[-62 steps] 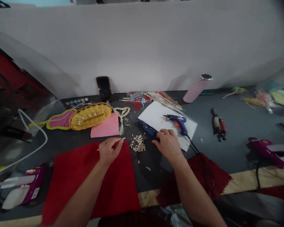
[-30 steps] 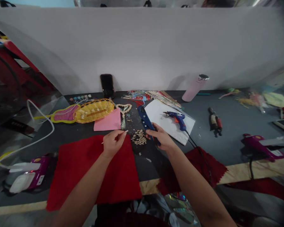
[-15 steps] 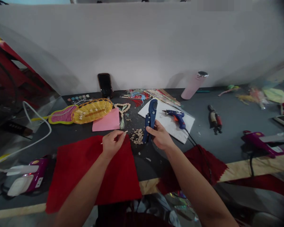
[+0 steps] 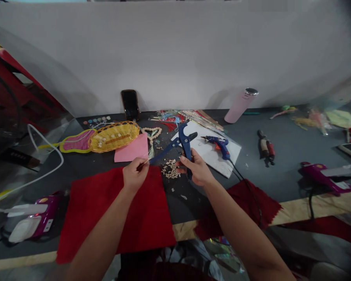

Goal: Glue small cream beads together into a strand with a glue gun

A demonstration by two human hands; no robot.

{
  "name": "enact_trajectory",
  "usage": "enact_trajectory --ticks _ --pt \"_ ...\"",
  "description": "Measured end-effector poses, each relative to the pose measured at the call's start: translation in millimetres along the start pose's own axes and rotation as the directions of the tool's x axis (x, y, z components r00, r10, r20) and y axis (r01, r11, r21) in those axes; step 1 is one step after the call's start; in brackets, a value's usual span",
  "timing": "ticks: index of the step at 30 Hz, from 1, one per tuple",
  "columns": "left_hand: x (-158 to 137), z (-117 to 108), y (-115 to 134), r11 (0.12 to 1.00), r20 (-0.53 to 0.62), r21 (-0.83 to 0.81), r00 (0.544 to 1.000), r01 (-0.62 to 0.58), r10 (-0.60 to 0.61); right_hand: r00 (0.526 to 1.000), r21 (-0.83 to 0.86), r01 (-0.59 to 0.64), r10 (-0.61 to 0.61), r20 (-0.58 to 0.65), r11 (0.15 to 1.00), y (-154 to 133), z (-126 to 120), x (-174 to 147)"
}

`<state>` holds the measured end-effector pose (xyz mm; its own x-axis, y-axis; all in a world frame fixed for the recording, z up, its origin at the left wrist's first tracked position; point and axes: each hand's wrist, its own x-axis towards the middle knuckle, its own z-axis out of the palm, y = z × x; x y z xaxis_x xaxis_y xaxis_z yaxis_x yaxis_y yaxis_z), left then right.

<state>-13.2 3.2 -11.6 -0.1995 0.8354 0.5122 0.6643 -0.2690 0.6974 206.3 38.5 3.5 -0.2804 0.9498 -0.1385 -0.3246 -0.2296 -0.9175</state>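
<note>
My right hand (image 4: 197, 169) is wrapped round one handle of a blue pipe cutter (image 4: 186, 146). The cutter's other handle (image 4: 162, 152) is spread away to the left, and its end reaches my left hand (image 4: 135, 173). My left hand is closed in a pinch, with the pale tip of a thin stick (image 4: 147, 160) showing at its fingertips; the rest of the stick is hidden. Whether these fingers also grip the handle's end, I cannot tell. Below the cutter lies a pile of short pale cut pieces (image 4: 171, 169). Red cloth (image 4: 114, 210) lies under my left forearm.
A yellow woven basket (image 4: 125, 136) holds a few pale pieces, beside pink paper (image 4: 128, 152) and a beaded tassel (image 4: 151, 150). Right of the cutter, a blue glue gun (image 4: 218, 145) rests on a white board (image 4: 232, 166). Behind stand a phone (image 4: 130, 105) and a pink bottle (image 4: 239, 107).
The cutter's handles have swung apart, one now reaching left to my left hand. The stick shows less at my left fingertips. The right hand has hardly shifted.
</note>
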Motion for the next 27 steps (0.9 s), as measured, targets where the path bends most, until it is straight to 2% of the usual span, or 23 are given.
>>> enact_trajectory --ticks 7,11,14,18,21,24,27 --pt "0 2 -8 0.999 0.004 -0.038 1.0 0.029 -0.029 0.998 -0.154 0.05 -0.045 0.034 0.987 0 -8 1" --pt "1 4 -9 0.996 0.032 -0.059 0.997 0.07 -0.068 0.996 -0.069 0.083 -0.085 -0.019 0.994 -4 -10 2" --pt "2 1 -2 0.993 0.099 -0.097 0.993 0.069 -0.06 0.992 -0.014 0.116 -0.116 -0.052 0.993 -5 -7 3" --pt "4 -7 13 0.987 0.121 -0.14 0.991 0.077 -0.061 0.993 -0.007 0.12 -0.12 -0.012 0.993 -6 -5 2" --pt "4 -10 18 0.979 0.116 -0.168 0.988 0.116 -0.097 0.992 -0.071 0.122 -0.12 0.025 0.99 -5 -6 2" --pt "3 -9 20 0.989 0.19 -0.108 0.979 0.102 -0.08 0.991 -0.148 0.137 -0.136 0.016 0.979 -4 -9 2" --pt "1 -7 19 0.998 0.251 -0.038 0.968 0.04 -0.03 0.985 -0.147 0.17 -0.171 0.009 0.974 -4 -12 2"
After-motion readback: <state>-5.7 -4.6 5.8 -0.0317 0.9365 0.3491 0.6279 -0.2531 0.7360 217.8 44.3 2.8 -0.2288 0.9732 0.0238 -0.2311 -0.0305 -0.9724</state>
